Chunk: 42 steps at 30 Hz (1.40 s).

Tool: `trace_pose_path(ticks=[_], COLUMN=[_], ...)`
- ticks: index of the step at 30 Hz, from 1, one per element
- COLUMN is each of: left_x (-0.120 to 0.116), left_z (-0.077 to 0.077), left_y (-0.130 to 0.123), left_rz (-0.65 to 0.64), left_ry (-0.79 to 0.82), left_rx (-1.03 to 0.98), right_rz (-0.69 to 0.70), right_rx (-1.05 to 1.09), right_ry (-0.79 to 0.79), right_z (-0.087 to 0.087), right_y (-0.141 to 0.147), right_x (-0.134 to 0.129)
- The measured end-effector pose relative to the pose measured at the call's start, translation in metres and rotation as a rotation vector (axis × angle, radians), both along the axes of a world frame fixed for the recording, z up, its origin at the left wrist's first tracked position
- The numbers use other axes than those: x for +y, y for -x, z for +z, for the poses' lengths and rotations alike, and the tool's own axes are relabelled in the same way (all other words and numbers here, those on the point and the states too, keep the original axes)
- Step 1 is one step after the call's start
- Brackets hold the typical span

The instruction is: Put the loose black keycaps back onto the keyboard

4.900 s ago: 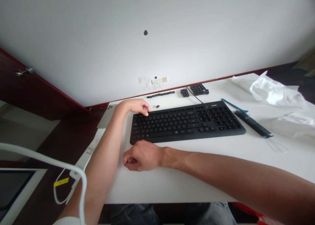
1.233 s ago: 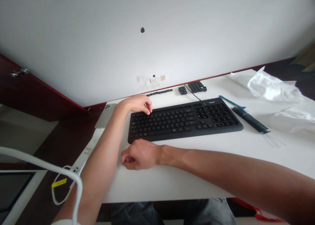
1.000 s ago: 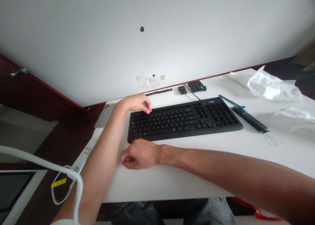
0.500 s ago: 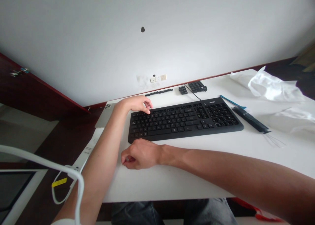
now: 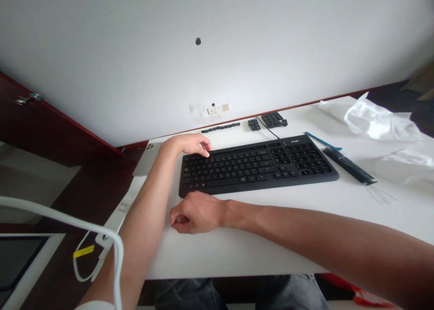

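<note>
A black full-size keyboard (image 5: 237,190) lies on the white table, and the sockets of its number pad look bare of keycaps. My left hand (image 5: 195,144) rests at its back left corner, fingers loosely bent and thumb apart from them, touching the keyboard near the edge. In front of the keyboard's lower left corner, my right hand (image 5: 200,212) is closed with the fingertips pinched together on the table side; whatever may be between them is hidden. Behind the keyboard lie a row of keycaps (image 5: 220,127), a small block of keycaps (image 5: 254,124) and a larger group of keycaps (image 5: 272,119).
Right of the keyboard are a blue stick-like tool (image 5: 323,141) and a black tool with thin wires (image 5: 349,166). Crumpled white plastic (image 5: 379,117) covers the table's right side. A phone-like silver thing (image 5: 146,158) and a white cable (image 5: 84,228) are at the left.
The view has shifted very slightly, moving everything a little to the right. Both hands keep their poses, and the keyboard and keycaps stay in place.
</note>
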<state>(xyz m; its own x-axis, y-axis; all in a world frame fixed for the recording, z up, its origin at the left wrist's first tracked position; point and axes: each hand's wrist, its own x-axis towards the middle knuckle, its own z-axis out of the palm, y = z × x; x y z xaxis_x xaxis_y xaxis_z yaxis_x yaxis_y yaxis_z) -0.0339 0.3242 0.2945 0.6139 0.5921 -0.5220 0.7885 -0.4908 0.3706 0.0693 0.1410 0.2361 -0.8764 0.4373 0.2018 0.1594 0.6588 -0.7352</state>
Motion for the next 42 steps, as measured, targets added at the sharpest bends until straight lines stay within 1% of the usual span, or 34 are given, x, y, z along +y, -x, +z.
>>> trace_pose_path(ticks=[8,14,17,21,23,24,25,26,29,31,33,37,40,42], left_x=[0.004,0.003,0.003,0.004,0.004,0.005,0.006,0.008,0.013,0.016,0.019,0.024,0.029,0.031], left_z=[-0.004,-0.007,-0.007,-0.001,0.005,0.008,0.010,0.013,0.013,0.006,-0.006,-0.036,-0.055,-0.065], left_y=[0.002,0.003,0.002,0.008,0.016,0.021,0.026,0.031,0.037,0.036,0.033,0.029,0.030,0.030], left_rz=[0.005,0.013,0.019,0.046,0.075,0.103,0.141,0.188,0.324,0.359,0.345,0.303,0.342,0.377], left_ry=[-0.009,-0.054,-0.038,0.020,0.052,0.039,-0.007,-0.091,-0.460,-0.645,-0.713,-0.666,-0.663,-0.669], left_rx=[-0.058,-0.098,-0.101,-0.105,-0.141,-0.179,-0.227,-0.282,-0.399,-0.400,-0.379,-0.408,-0.455,-0.493], right_rz=[-0.005,-0.004,-0.011,-0.011,-0.015,-0.018,-0.021,-0.023,-0.018,-0.015,-0.017,-0.019,-0.023,-0.022], right_rx=[0.015,0.012,0.010,0.005,0.002,-0.001,-0.005,-0.009,-0.019,-0.021,-0.020,-0.012,-0.014,-0.021], right_ry=[0.005,0.008,0.007,0.012,0.020,0.024,0.027,0.028,0.030,0.030,0.028,0.019,0.010,0.003], right_z=[-0.002,-0.007,-0.010,-0.008,-0.006,-0.005,-0.004,-0.003,-0.003,-0.003,-0.003,-0.004,-0.004,-0.003], right_y=[0.002,0.004,0.005,0.005,0.004,0.004,0.004,0.003,0.003,0.004,0.004,0.004,0.004,0.003], right_x=[0.000,0.001,0.001,0.001,0.001,0.000,0.000,0.000,0.000,0.000,0.000,0.000,0.000,0.000])
